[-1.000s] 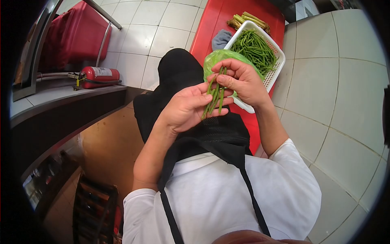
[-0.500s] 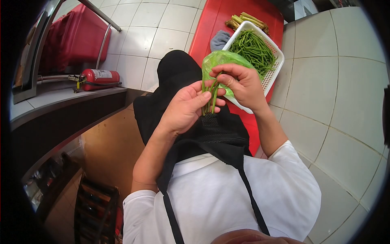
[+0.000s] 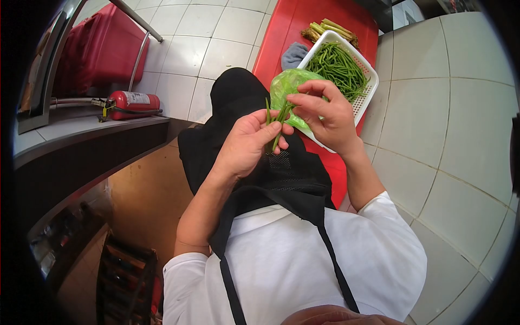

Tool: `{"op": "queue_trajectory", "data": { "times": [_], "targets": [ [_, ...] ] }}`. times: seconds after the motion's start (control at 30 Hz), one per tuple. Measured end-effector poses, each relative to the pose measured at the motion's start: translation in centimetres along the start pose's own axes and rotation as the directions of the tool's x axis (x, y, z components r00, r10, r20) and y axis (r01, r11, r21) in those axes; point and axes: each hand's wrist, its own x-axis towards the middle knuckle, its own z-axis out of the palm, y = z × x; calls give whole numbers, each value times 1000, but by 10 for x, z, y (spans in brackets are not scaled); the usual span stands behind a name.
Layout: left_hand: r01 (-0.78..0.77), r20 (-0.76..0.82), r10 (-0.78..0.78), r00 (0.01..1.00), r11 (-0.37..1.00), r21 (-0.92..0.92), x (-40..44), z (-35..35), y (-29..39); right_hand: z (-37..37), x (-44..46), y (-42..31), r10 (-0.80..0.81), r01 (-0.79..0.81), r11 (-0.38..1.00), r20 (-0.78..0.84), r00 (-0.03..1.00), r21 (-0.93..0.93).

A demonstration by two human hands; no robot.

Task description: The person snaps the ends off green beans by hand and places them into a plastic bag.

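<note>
My left hand (image 3: 247, 142) pinches a small bunch of cut green beans (image 3: 281, 118) between thumb and fingers, above my lap. One bean stands up apart on the left side of the bunch. My right hand (image 3: 326, 115) is at the upper ends of the bunch, its thumb and index finger closed around the tips. Behind it, a light green plastic bag (image 3: 283, 86) lies against a white plastic basket (image 3: 371, 89). Many long green beans (image 3: 337, 67) fill the basket's far part.
The basket stands on a red surface (image 3: 287, 24). A grey cloth (image 3: 294, 56) and a bundle of pale stalks (image 3: 330, 28) lie beside it. To the left are a fire extinguisher (image 3: 134, 105) and a dark red bin (image 3: 100, 49). A tiled wall (image 3: 422, 130) rises on the right.
My right hand has shifted slightly right and away from my left fingers. The beans in my left hand have spread, with one now standing apart on the left.
</note>
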Motion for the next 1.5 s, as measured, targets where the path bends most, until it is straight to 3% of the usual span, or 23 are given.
{"op": "queue_trajectory", "data": {
  "times": [0.17, 0.27, 0.37, 0.47, 0.57, 0.7, 0.8, 1.0, 1.2, 1.5],
  "targets": [
    [10, -36, -7, 999, 996, 90, -1, 2, 2, 1, 6, 6, -262, 276, 946, 102, 960, -172],
    [1, -43, 5, 999, 990, 140, -1, 0, 1, 3, 8, 1, -279, 300, 932, 125, 952, -204],
    [-2, -44, 11, 999, 981, 196, 1, 0, -2, 14, 2, 1, -154, 158, 983, 51, 987, -94],
    [14, -50, 0, 999, 961, 276, 0, 1, -1, 17, -4, 2, 208, -185, 955, -79, 975, 233],
    [54, -93, -25, 995, 941, 334, -5, 4, 5, -4, 6, 12, 282, -268, 924, -14, 959, 272],
    [52, -101, -16, 995, 926, 373, -6, 1, 6, -21, 11, 15, 1, -8, 999, 181, 983, 34],
    [30, -95, 13, 995, 901, 432, -8, 1, 8, -17, 9, 12, -66, 84, 995, 269, 961, -56],
    [31, -70, 13, 997, 798, 602, -10, -4, 8, -12, 7, 11, -212, 246, 962, 245, 946, -117],
    [95, -90, -57, 994, 862, 497, -8, -7, 10, -17, -1, 13, -268, 327, 935, 324, 907, -141],
    [159, -103, -123, 987, 834, 529, -2, -12, 6, -11, -15, 11, -253, 311, 939, 317, 914, -150]
  ]
}}
